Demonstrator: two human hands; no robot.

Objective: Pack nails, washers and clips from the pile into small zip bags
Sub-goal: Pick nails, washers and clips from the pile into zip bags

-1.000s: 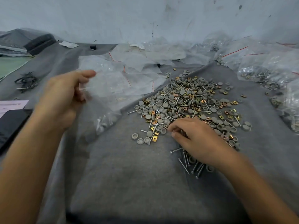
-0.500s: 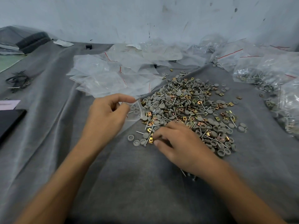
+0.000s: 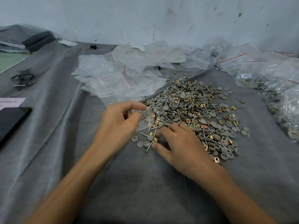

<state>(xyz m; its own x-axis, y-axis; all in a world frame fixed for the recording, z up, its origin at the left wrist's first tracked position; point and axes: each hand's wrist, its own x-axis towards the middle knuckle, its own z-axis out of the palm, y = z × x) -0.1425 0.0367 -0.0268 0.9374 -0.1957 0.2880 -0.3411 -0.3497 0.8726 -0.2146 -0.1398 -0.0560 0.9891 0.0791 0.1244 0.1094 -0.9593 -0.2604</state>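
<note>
Matt grey cloth [image 3: 145,183] lay underneath, soft and felt-like. Clear, glossy plastic zip bags [image 3: 110,81] crinkled at eleven o'clock. The pile showed dull grey plastic washers [image 3: 140,144], shiny metal nails [image 3: 149,146] and brassy clips [image 3: 216,159].

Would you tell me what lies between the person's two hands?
In the head view, a few loose washers, a nail and a clip lie on the cloth between the left hand and right hand.

Left hand [image 3: 119,120], right hand [image 3: 179,143] bare; forearms bare to frame edge; nails apparently short.
</note>
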